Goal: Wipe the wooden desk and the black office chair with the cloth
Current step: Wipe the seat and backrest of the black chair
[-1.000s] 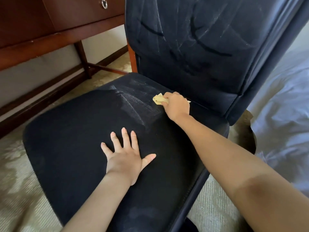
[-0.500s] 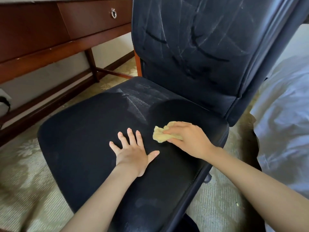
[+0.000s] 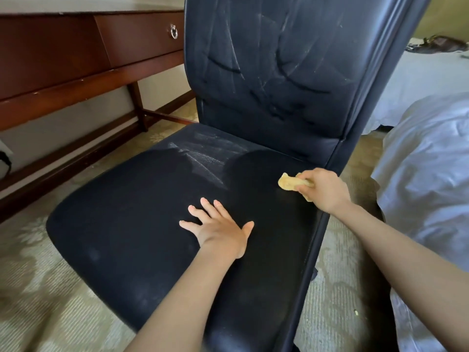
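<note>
Fingers [image 3: 206, 207] of the left hand [image 3: 220, 232] lie straight and spread, palm flat on the seat of the black padded office chair [image 3: 127, 224], grasping nothing. The right hand [image 3: 326, 190] has its fingers curled round a small crumpled yellow cloth [image 3: 288, 184]. It presses the cloth onto the seat at the far right, close to the seat's right edge and just in front of the tall smooth backrest [image 3: 279, 72]. The cloth is a soft bunched wad, its long axis running left to right, its free end poking left out of the fist. The seat looks matt and fine-grained, with pale streaky smears at its far middle. The backrest is creased and crossed by pale lines. At far left stands a reddish-brown wooden worktop [image 3: 63, 59] with a drawer and a metal ring pull [image 3: 174, 31]. Beneath lies pale patterned carpet [image 3: 38, 288]. At right is a rumpled white bed sheet [image 3: 429, 174].
</note>
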